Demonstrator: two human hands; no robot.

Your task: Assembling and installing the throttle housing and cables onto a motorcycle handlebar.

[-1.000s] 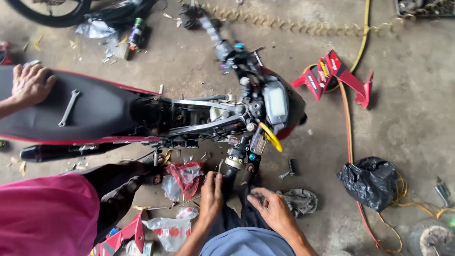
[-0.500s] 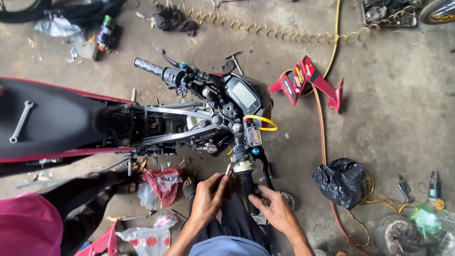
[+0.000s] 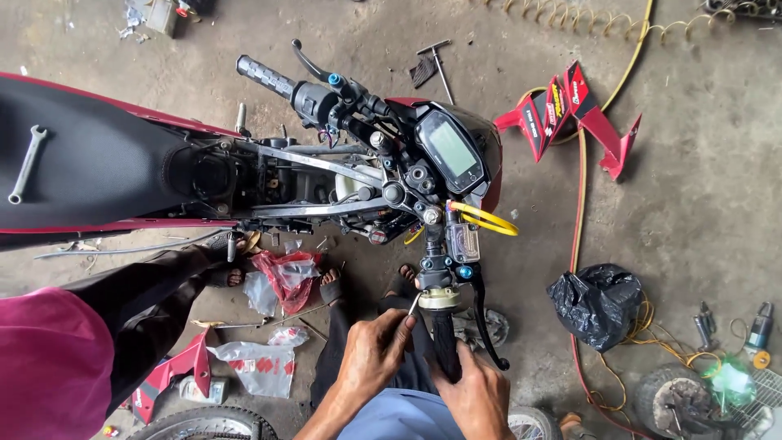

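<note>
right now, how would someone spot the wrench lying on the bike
Start at the motorbike lying across the picture and go to its black seat on the left. The wrench lies on the seat's far left end, the only bare silver tool on that black surface.

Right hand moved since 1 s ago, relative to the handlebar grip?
Yes. The right hand has come in onto the near handlebar grip and now wraps it; earlier it lay beside the grip, nearer the round part on the floor.
</note>
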